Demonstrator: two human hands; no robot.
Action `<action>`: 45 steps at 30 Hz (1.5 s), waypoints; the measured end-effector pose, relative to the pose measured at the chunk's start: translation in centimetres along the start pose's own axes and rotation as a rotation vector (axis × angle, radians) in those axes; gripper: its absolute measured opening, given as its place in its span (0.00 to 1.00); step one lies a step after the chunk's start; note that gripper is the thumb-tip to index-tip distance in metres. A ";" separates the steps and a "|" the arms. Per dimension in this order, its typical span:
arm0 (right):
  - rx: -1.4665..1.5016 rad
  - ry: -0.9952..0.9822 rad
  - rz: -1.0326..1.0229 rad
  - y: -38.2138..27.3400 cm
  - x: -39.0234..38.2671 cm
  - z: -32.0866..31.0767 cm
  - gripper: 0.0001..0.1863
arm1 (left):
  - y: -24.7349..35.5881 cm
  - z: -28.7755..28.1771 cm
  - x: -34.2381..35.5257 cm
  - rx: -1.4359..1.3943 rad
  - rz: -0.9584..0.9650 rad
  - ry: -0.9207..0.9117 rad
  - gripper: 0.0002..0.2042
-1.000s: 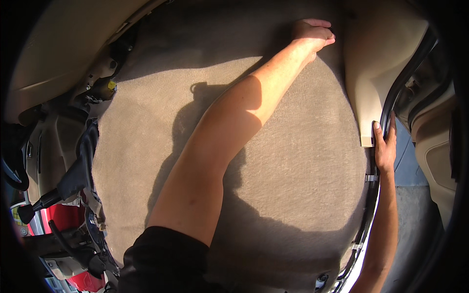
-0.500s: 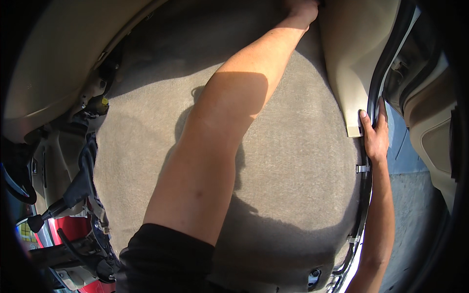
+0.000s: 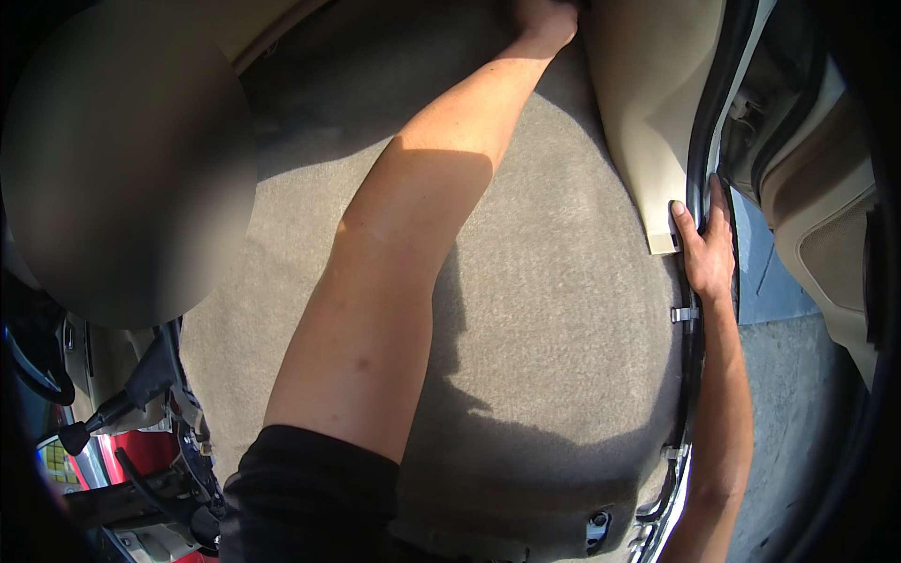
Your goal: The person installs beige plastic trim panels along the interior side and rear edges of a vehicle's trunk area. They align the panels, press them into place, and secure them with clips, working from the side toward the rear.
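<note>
My left arm stretches over grey-beige car carpet (image 3: 554,310). My left hand (image 3: 549,17) is at the top edge of the picture, beside the far part of a beige plastic sill trim (image 3: 633,103). It lies partly in shadow and is cut off, so its fingers are hidden. On the right, my right hand (image 3: 709,258) straddles the doorway edge at the trim's near end. Its thumb rests against the trim, and the fingers lie along the outer side of the black rubber door seal (image 3: 699,178), closed around it.
A metal clip (image 3: 683,314) sits on the bare sill below the trim. Beyond the doorway are an open door panel (image 3: 835,253) and grey ground (image 3: 788,403). At the left are a black lever (image 3: 113,408) and a large, blurred round thing (image 3: 127,178) close by.
The large blurred round thing has come into view on the left. The whole scene has shifted slightly left in the picture. Both hands keep their places against the car.
</note>
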State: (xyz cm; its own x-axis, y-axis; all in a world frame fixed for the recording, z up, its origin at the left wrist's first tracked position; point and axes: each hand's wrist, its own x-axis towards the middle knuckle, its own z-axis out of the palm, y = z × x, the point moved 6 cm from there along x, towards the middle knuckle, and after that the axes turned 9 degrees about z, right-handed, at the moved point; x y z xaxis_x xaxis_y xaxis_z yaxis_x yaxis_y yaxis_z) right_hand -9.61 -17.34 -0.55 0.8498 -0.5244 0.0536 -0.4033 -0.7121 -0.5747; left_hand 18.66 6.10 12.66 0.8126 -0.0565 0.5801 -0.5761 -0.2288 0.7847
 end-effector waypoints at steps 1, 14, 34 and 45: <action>0.010 0.000 -0.021 -0.1 0.0 0.3 0.50 | -0.2 -0.4 0.1 0.020 0.006 -0.007 0.10; 0.000 0.017 -0.043 0.2 0.1 -0.2 0.52 | -0.7 -0.7 1.3 0.015 -0.060 -0.107 0.06; -0.057 -0.004 -0.005 -0.2 -0.1 0.1 0.52 | 0.4 -1.3 2.2 0.066 -0.248 -0.148 0.09; -0.014 -0.012 -0.047 0.0 0.2 0.5 0.53 | -2.5 -1.0 2.7 0.123 -0.072 -0.173 0.02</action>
State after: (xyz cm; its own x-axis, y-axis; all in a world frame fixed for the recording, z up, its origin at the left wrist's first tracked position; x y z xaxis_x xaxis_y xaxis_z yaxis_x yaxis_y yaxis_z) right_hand -9.21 -17.20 -0.93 0.8718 -0.4846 0.0709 -0.3671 -0.7424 -0.5605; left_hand 22.25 7.48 12.47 0.8603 -0.1994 0.4692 -0.5097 -0.3549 0.7837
